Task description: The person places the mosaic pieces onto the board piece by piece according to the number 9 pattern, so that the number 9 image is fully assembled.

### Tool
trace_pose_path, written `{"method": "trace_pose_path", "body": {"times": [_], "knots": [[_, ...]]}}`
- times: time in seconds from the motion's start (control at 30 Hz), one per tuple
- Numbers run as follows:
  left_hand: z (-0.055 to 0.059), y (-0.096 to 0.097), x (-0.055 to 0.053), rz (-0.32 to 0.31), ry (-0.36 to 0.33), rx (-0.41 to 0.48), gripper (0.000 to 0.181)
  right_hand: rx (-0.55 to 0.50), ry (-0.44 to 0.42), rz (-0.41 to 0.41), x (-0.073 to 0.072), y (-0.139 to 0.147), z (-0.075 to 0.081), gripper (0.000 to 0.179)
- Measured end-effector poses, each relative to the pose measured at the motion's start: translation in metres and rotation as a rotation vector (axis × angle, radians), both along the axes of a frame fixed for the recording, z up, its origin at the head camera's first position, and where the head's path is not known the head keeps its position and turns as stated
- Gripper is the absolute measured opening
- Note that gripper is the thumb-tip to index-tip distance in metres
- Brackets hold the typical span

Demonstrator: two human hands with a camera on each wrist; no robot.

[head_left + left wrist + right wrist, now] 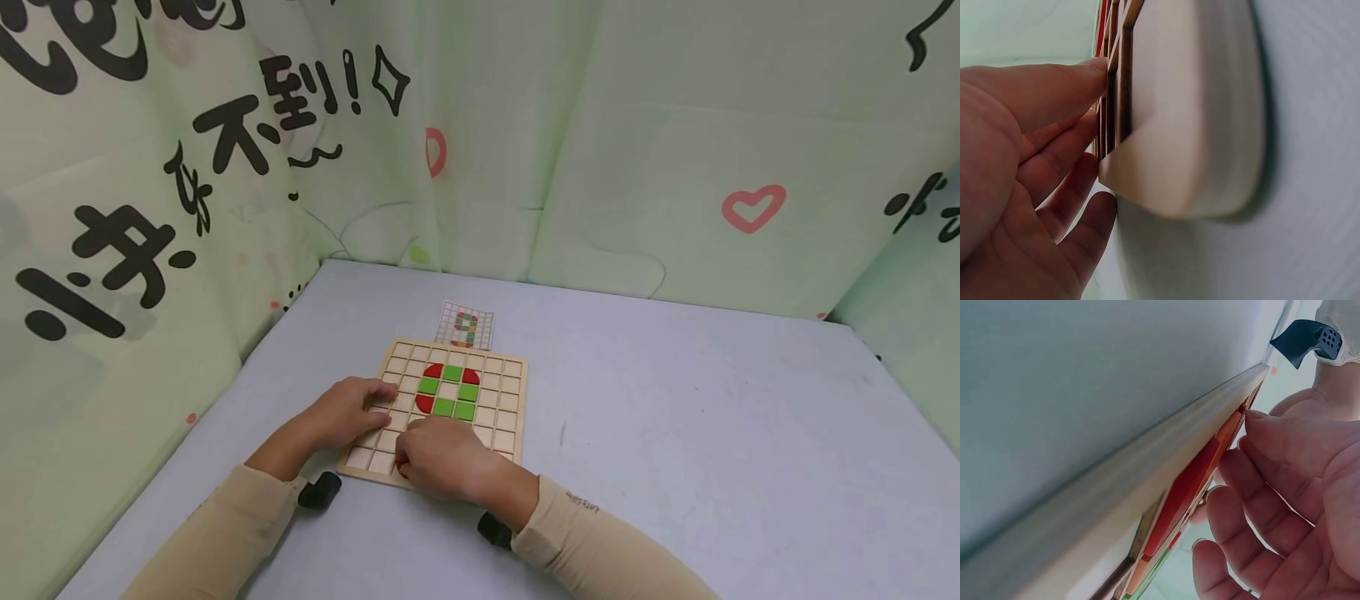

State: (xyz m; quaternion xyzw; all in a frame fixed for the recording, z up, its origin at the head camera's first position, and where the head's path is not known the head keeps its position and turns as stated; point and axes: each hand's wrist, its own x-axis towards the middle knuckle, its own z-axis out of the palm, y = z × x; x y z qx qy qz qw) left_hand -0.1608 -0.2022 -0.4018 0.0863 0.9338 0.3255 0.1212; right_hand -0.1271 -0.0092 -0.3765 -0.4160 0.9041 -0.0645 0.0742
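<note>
A wooden grid board lies on the table with flat red and green tiles set in its cells, forming a ring around one bare cell. My left hand rests at the board's left side, its thumb and fingertips touching the surface near the edge. Over the board's near rows, my right hand has its fingers bent downward and hides the cells beneath. In the right wrist view, its thumb and forefinger pinch at an orange tile near the frame. Beside that lies a red tile.
A printed card with a gridded red, green and orange pattern lies just beyond the board's far edge. The pale table extends to the right. Printed curtains surround its back and sides.
</note>
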Motion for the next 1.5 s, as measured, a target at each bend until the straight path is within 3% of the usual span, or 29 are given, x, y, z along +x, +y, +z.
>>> {"method": "trace_pose_path", "body": {"times": [0.57,1.13,1.5], "knots": [[0.001,0.001,0.000,0.006,0.002,0.003,0.036,0.005,-0.037,-0.020,-0.001,0.007,0.001,0.012],[0.001,0.002,-0.004,0.008,-0.008,0.000,0.036,-0.060,-0.177,-0.113,-0.013,0.032,0.004,0.022],[0.001,0.002,-0.003,0.023,-0.032,-0.012,0.041,-0.109,-0.161,-0.128,-0.015,0.057,0.003,0.020]]}}
